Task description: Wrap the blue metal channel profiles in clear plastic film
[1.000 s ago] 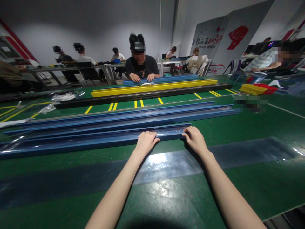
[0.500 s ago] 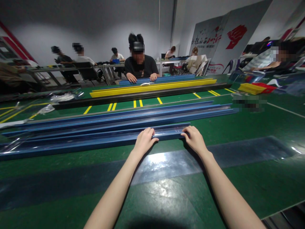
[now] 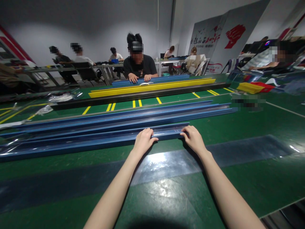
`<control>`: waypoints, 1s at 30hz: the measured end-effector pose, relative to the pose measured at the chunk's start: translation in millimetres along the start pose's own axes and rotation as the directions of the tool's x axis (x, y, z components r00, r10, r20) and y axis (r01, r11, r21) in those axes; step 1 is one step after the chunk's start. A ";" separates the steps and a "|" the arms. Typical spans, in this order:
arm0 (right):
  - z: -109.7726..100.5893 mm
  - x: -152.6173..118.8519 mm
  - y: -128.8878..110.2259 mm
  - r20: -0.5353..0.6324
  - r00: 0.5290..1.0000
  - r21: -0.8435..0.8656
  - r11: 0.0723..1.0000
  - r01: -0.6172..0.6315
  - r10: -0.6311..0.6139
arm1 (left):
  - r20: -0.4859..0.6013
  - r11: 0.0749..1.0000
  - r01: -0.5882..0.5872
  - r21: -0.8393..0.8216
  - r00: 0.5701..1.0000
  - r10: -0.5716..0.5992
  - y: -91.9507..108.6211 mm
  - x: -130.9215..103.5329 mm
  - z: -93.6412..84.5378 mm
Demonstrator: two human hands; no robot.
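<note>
A long blue channel strip (image 3: 95,142) with raised edges and a shiny clear lining lies across the table in front of me. My left hand (image 3: 144,139) is curled over its near edge, thumb on the front side. Close to the strip's right end, my right hand (image 3: 193,136) grips the same strip with bent fingers. The undersides of both hands' fingers are hidden. A flat transparent film strip (image 3: 164,162) lies on the green table under my forearms. Just behind the held strip are further blue channel strips (image 3: 186,115), lying roughly parallel.
Farther back lie a black strip (image 3: 143,96) and a yellow strip (image 3: 152,88). Across the table a co-worker (image 3: 140,65) has both hands at another blue strip (image 3: 164,79). A yellow tray (image 3: 250,88) and a red tray (image 3: 263,86) stand at the right.
My hands stay at the same places on the blue channel strip. Across the table, the co-worker's hands have come closer together and the far blue strip has shifted slightly left.
</note>
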State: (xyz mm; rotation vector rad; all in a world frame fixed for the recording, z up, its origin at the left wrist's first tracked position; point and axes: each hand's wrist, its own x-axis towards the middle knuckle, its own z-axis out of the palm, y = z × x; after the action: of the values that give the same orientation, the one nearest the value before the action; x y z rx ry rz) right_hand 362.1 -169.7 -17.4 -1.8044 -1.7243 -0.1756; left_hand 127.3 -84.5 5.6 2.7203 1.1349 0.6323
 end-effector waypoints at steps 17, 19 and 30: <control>6.8 7.0 -28.7 0.048 0.993 -0.158 0.981 0.112 -0.106 | 0.011 0.996 0.010 0.085 1.000 -0.011 2.4 0.1 1.0; 11.6 9.7 -35.0 0.054 0.991 -0.173 0.977 0.126 -0.118 | 0.007 0.995 0.005 0.096 1.000 -0.006 2.6 -0.4 1.0; 19.5 15.5 -38.2 0.075 0.994 -0.253 0.963 0.099 -0.082 | 0.016 0.994 0.018 0.110 1.000 -0.020 2.5 -0.7 1.6</control>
State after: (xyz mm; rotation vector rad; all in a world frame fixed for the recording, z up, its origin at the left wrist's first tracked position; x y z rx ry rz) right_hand 322.2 -148.4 -11.9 -1.9315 -1.9034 -0.3994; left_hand 129.1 -86.7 4.6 2.7963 1.2247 0.5584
